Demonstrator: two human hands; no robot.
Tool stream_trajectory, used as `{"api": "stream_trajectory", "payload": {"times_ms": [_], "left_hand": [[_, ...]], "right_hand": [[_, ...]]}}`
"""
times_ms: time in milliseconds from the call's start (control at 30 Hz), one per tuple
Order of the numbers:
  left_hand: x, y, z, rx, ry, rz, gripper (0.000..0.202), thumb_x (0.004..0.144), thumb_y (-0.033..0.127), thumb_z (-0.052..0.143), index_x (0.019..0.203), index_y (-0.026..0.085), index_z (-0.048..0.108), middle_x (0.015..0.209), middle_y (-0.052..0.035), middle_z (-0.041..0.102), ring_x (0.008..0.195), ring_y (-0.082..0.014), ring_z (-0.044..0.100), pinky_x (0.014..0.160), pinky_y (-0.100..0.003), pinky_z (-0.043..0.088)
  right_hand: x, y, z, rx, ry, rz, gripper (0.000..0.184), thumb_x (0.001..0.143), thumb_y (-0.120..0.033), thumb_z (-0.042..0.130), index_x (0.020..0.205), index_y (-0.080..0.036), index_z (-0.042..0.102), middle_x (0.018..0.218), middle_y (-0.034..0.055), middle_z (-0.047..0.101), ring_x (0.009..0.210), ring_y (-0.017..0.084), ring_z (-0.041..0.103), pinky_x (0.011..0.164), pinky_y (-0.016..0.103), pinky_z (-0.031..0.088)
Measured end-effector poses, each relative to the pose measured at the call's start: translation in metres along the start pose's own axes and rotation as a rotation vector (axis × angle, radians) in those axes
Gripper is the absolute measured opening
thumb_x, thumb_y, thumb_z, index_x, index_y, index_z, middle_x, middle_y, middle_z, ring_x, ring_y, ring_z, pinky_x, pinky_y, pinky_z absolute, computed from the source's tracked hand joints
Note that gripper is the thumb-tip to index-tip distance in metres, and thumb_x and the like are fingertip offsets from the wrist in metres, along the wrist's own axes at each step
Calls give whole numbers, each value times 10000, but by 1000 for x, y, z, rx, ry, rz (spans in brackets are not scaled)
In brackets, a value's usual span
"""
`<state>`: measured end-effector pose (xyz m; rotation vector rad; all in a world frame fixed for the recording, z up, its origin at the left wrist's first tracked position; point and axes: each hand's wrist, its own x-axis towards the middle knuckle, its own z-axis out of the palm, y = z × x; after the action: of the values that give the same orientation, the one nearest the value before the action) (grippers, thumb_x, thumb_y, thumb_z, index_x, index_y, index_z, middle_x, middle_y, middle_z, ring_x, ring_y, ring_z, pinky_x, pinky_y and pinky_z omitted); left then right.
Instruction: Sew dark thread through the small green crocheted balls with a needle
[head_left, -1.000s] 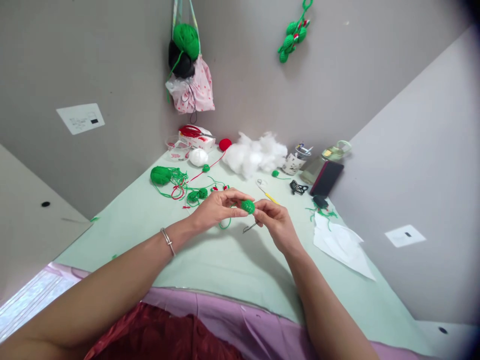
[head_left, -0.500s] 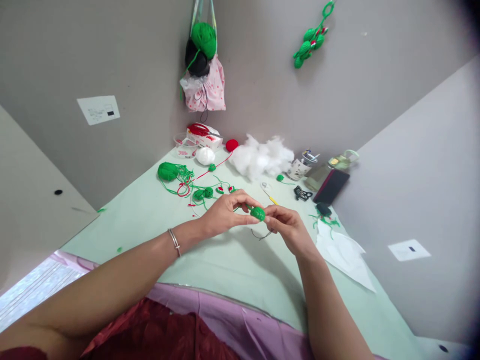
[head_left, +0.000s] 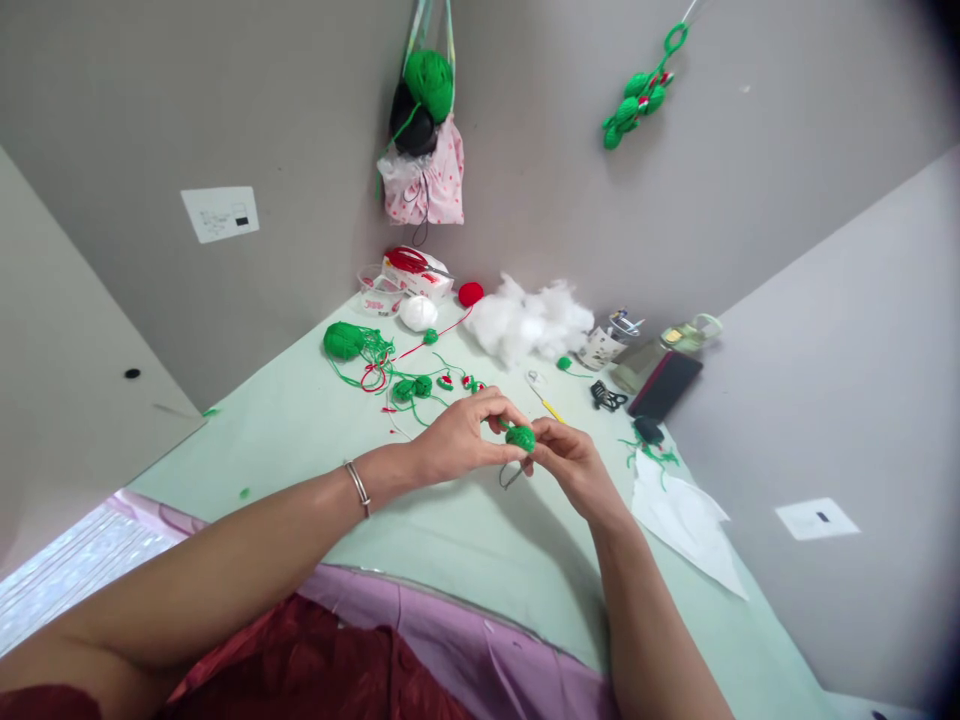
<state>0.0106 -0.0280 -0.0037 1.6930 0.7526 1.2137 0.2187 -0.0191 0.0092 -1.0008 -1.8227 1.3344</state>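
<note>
Between the fingertips of my left hand point(head_left: 480, 430) is a small, rounded green crocheted piece point(head_left: 520, 438), gripped by thumb and forefinger. My right hand point(head_left: 568, 458) has its fingers closed at the right edge of that same piece. A thin dark loop point(head_left: 510, 478) hangs just below the right fingertips; what it is made of is too small to tell. Both hands are held above the table, and the right fingers partly hide the piece's edge. A crochet hook with a yellow handle point(head_left: 551, 409) lies just beyond the right hand.
Behind the hands lie small green crocheted pieces point(head_left: 412, 388), a green yarn ball point(head_left: 343, 341), white stuffing point(head_left: 525, 322) and red yarn point(head_left: 470, 294). Red scissors point(head_left: 409, 260) rest on a packet. A phone point(head_left: 666, 385), hair clip point(head_left: 606, 396), pen cup point(head_left: 602, 346) and white paper point(head_left: 686, 520) are at right.
My hands have shifted slightly down in the view, still on the green crocheted piece. The right fingers have curled closer around its edge, and the dark loop has changed shape. The whole view has shifted slightly.
</note>
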Motion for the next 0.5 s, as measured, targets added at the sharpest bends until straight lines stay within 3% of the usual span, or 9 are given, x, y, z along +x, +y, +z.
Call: {"api": "stream_trajectory", "payload": {"times_ms": [200,333,500], "left_hand": [[-2,1,2,25,-15,-11,201,714,154,738,907,205,712,912,-20,582,871,-165,545,859,-311,462],[-2,2,1,9,6,-11,163,750,234,756,908,213,721,940,-29,611,894,-174,554,890,-326,454],[0,-3,5,-285,4,-81,242,806,324,737,991,173,704,967,-47,661,893,-169,604,883,-329,463]], "right_hand": [[-1,3,-1,-44,-44,21,215,881,-397,695,869,-184,665,712,18,643,668,155,592,707,315,486],[-1,2,-2,11,-42,5,190,884,-356,698,836,-176,663,712,20,644,630,138,583,661,298,490],[-2,4,-1,113,16,-25,122,864,-293,726,836,-182,681,671,-2,648,544,107,565,553,251,467]]}}
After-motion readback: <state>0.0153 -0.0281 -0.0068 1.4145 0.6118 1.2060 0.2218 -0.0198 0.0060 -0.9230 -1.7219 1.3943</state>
